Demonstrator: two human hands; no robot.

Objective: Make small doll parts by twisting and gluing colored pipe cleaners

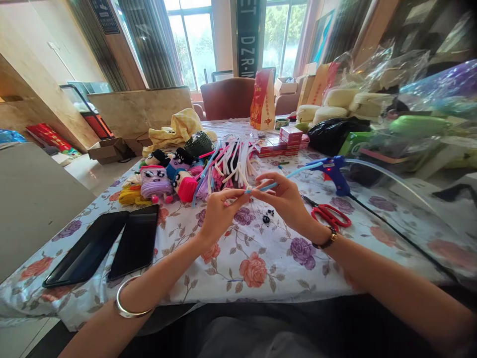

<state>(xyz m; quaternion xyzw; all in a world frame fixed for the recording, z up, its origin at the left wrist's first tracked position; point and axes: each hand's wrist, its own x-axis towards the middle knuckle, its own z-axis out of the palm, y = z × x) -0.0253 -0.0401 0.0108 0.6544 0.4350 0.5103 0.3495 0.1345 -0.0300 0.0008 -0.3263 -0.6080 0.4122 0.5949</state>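
Note:
My left hand [222,208] and my right hand [283,201] meet in front of me above the flowered cloth. Between them is a light blue pipe cleaner [298,170], pinched by the fingertips of both. Its long end runs out past my right fingers to the front of a blue glue gun [331,171], which lies on the table. Below my right hand are a few small black bits [267,218]. Red-handled scissors [330,215] lie to the right, by my wrist. Just behind my fingers is a bundle of white, pink and purple pipe cleaners [238,161].
Two black phones or tablets [136,238] lie on the left. Yarn dolls with faces [155,183] sit behind them. Small red boxes [290,136], a red paper bag [264,102] and plastic-wrapped goods [421,124] stand farther back. The glue gun's black cord [402,241] crosses the right side.

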